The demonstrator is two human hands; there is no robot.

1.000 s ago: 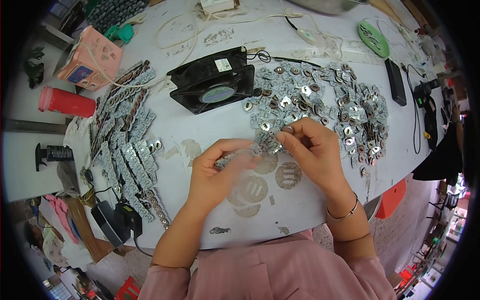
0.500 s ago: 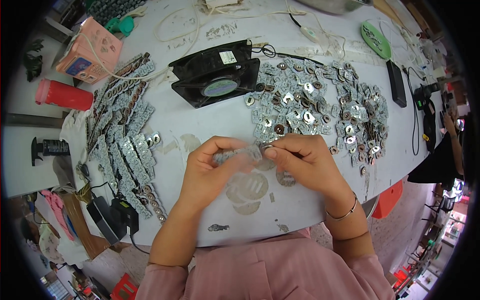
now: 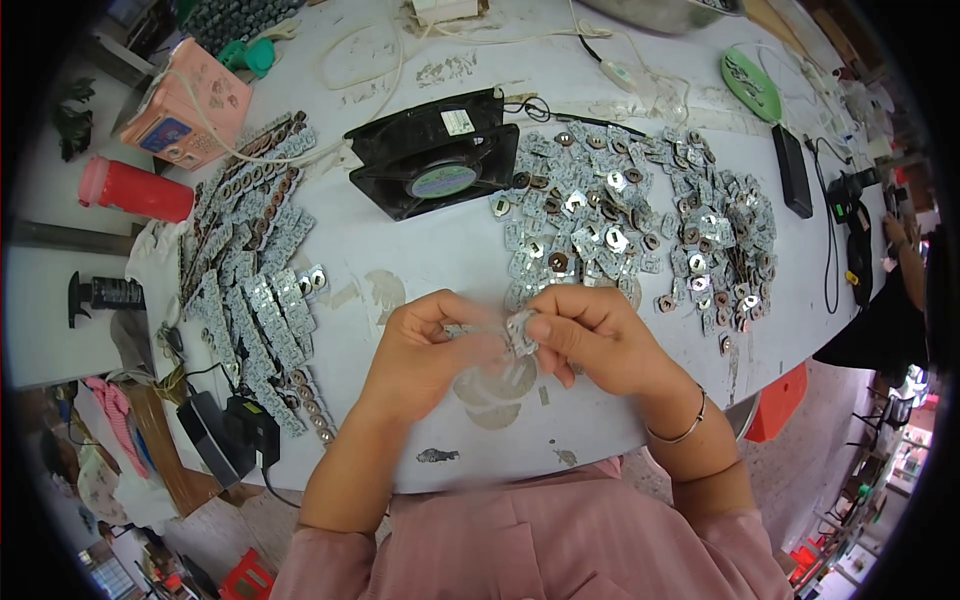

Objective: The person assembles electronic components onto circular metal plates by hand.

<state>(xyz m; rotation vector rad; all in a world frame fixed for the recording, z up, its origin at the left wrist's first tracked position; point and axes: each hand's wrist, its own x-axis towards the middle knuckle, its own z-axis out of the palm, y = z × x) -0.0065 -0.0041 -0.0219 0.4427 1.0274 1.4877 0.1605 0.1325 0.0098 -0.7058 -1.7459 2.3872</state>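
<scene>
My left hand (image 3: 420, 360) is curled over the front middle of the table, its fingertips smeared by motion. A short strip of small grey metal pieces (image 3: 460, 330) shows between its thumb and fingers, mostly hidden. Close beside it, my right hand (image 3: 605, 345) pinches a small silvery metal piece (image 3: 521, 336) between thumb and forefinger. This piece is by the end of the strip; whether they touch I cannot tell. Just beyond my right hand spreads a loose heap of similar metal pieces (image 3: 590, 215), some with round brown or shiny discs.
Rows of joined metal strips (image 3: 250, 290) lie at the left. A black fan (image 3: 430, 160) stands behind my hands. A pink radio (image 3: 190, 105), a red bottle (image 3: 135, 190) and black adapters (image 3: 215, 435) line the left side. A green dish (image 3: 750, 85) and black bar (image 3: 792, 170) lie far right.
Both hands have come slightly nearer to me. The strip in my left hand is more covered by its fingers, and the piece in my right hand has turned and shows more.
</scene>
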